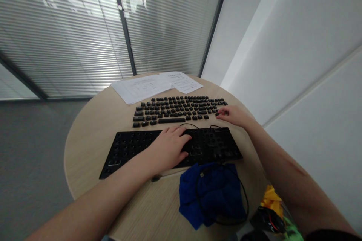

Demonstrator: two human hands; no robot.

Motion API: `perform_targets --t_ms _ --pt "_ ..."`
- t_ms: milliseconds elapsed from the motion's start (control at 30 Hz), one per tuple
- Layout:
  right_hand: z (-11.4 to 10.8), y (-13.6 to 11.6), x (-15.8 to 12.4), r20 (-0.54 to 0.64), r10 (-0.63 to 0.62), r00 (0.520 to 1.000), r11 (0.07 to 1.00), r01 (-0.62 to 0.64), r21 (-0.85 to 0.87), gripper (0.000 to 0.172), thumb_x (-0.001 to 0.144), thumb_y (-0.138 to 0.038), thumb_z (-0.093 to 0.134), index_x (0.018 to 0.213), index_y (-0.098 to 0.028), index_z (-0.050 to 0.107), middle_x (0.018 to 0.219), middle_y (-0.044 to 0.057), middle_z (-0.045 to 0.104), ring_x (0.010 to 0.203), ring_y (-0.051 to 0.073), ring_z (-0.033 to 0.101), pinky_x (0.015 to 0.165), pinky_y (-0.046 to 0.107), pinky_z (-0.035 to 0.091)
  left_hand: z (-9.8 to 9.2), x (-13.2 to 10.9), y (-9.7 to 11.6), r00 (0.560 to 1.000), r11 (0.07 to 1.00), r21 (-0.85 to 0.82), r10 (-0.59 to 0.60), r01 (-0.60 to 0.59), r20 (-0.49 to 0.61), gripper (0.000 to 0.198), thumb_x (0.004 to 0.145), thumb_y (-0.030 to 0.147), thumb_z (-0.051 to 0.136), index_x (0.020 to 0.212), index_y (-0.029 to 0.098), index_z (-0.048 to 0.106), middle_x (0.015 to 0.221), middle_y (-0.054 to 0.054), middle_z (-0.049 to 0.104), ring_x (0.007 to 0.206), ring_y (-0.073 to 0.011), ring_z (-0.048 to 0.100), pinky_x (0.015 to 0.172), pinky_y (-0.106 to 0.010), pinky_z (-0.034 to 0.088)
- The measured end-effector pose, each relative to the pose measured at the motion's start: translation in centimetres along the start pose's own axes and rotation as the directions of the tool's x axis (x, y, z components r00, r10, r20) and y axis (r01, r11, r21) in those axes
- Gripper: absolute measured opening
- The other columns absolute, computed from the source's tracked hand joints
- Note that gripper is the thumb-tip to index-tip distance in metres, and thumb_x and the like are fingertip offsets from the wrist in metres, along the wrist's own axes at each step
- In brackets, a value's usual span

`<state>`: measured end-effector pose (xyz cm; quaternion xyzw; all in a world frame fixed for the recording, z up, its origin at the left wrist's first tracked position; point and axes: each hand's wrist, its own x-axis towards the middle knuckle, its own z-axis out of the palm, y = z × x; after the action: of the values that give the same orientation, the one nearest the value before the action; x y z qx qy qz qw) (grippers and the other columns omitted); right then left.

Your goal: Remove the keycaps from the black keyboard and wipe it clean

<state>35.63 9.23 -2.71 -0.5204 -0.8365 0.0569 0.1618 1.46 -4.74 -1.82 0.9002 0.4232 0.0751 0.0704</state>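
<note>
A black keyboard base, its keycaps removed, lies across the round table. My left hand rests flat on its middle with the fingers spread, hiding part of it. Beyond the base, loose black keycaps are laid out in rows, with the long spacebar at the front. At the right end of these rows is my right hand, its fingertips pinched together at a small black keycap. The fingers partly cover what they grip.
A blue cloth with a black cable over it lies at the table's near side. Printed paper sheets lie at the far edge. A thin metal tool pokes out near my left wrist. White wall stands close on the right.
</note>
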Motion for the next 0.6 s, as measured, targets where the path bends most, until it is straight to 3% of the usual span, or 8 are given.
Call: perform_targets --t_ms 333,600 --pt "3.9 1.2 1.3 0.104 0.018 0.994 1.000 -0.019 0.006 0.022 0.090 -0.036 0.076 0.105 -0.021 0.084 0.086 0.005 0.079 0.075 0.021 0.069 0.069 0.031 0.048 0.1 -0.2 0.1 0.991 0.998 -0.004 -0.058 0.059 0.119 0.055 0.089 0.030 0.079 0.143 0.022 0.068 0.160 -0.016 0.056 0.146 -0.0386 0.053 0.124 -0.058 0.041" --pt "4.9 1.6 1.4 0.088 0.010 0.996 1.000 -0.012 0.024 0.028 0.092 -0.034 0.073 0.113 -0.020 0.084 0.087 0.007 0.080 0.076 0.022 0.069 0.073 0.033 0.049 0.1 -0.3 -0.2 0.983 0.997 -0.023 -0.064 0.069 0.170 0.063 0.088 0.025 0.077 0.149 0.026 0.063 0.164 -0.014 0.052 0.151 -0.0403 0.049 0.126 -0.064 0.037"
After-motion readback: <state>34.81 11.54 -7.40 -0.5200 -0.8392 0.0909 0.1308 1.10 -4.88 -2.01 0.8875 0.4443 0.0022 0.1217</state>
